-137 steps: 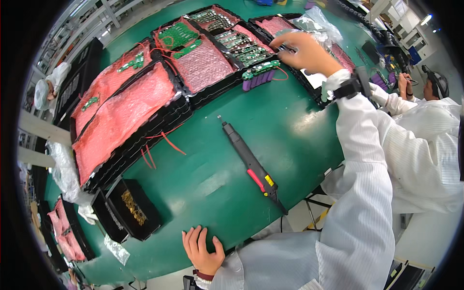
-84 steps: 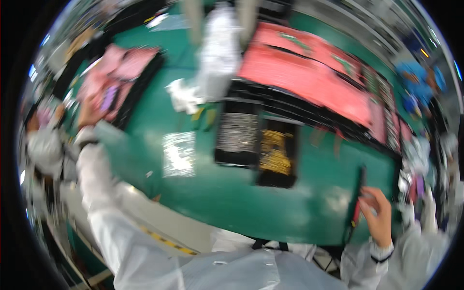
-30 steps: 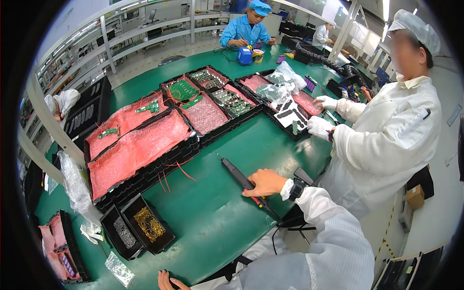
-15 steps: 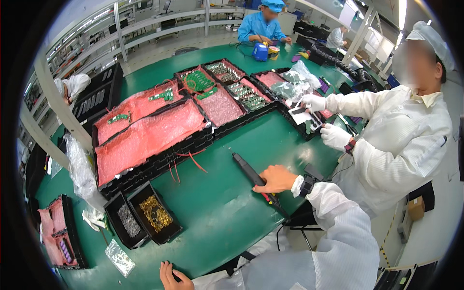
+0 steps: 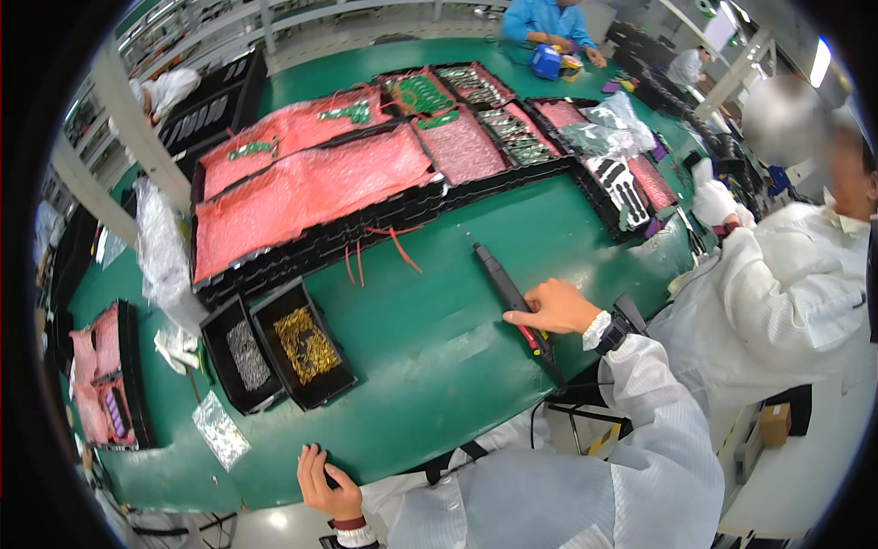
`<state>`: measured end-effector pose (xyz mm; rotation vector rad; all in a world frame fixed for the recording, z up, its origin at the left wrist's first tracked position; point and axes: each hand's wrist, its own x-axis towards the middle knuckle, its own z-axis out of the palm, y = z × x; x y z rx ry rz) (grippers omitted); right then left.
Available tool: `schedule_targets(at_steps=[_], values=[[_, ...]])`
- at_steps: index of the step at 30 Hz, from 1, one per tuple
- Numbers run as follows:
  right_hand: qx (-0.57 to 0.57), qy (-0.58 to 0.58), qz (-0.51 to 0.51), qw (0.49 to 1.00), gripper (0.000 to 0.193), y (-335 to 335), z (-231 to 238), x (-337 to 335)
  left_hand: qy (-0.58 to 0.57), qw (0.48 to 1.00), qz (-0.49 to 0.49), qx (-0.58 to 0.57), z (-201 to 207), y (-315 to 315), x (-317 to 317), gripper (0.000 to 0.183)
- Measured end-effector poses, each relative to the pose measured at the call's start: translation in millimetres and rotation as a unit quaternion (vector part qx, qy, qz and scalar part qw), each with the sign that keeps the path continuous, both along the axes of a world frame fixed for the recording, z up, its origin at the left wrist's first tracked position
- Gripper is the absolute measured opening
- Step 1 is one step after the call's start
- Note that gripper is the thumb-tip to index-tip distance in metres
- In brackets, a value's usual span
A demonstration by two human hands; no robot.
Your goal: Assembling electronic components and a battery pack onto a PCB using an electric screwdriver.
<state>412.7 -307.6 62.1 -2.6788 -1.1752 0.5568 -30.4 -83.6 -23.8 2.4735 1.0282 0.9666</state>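
Note:
A black electric screwdriver [image 5: 498,276] with a red and yellow part near its rear lies slantwise on the green table [image 5: 421,366], its bit pointing away from me. My right hand [image 5: 558,307] is closed over its body, thumb across the top. At the table's near edge my left hand [image 5: 327,485] rests with fingers loosely curled and thumb apart; a dark patch shows between them, too unclear to name. Beyond the left hand stand two black bins, one with silver screws [image 5: 247,355], the other with brass-coloured small parts [image 5: 305,345].
Black trays lined with pink bubble wrap [image 5: 311,197] hold green circuit boards [image 5: 418,94]. Red wires [image 5: 402,249] hang from them. A plastic bag of small white parts [image 5: 220,430], white gloves [image 5: 176,349] and a smaller tray [image 5: 137,393] lie left. A co-worker in white [image 5: 786,284] stands right.
My view has shifted, so the table sits differently in it. More of my left wrist shows. The co-worker's gloved hands have moved right, away from the tray. My right hand stays on the screwdriver.

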Motion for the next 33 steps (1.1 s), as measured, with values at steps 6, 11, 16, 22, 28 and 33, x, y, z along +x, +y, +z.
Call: schedule_targets(at_steps=[6, 11, 16, 22, 28, 33], values=[[0.060, -0.019, -0.027, 0.998, 0.077, 16.2, -8.5, -4.5, -0.005, 1.000, -0.003, 0.017, 20.5, 5.4, -0.8, 0.024], [-0.015, -0.107, -0.037, 0.993, 0.071, 9.5, 1.0, -10.9, -0.037, 0.999, -0.009, -0.020, 11.0, 3.7, 5.7, 0.021], [0.018, -0.067, -0.040, 0.997, 0.066, 13.7, -20.7, -8.9, -0.037, 0.999, 0.018, -0.004, 14.7, 0.4, -0.1, 0.021], [0.039, -0.040, -0.054, 0.997, 0.063, 15.9, -6.8, -14.3, -0.033, 0.999, 0.023, -0.030, 29.1, 2.6, 10.5, 0.023], [0.035, -0.037, -0.073, 0.996, 0.064, 15.6, -8.4, -11.1, -0.079, 0.996, 0.009, -0.035, 56.2, 12.2, 35.1, 0.049], [0.032, -0.023, -0.066, 0.997, 0.063, 16.4, -2.4, -17.0, 0.026, 0.993, 0.015, -0.111, 76.0, 44.2, 67.2, 0.068]])
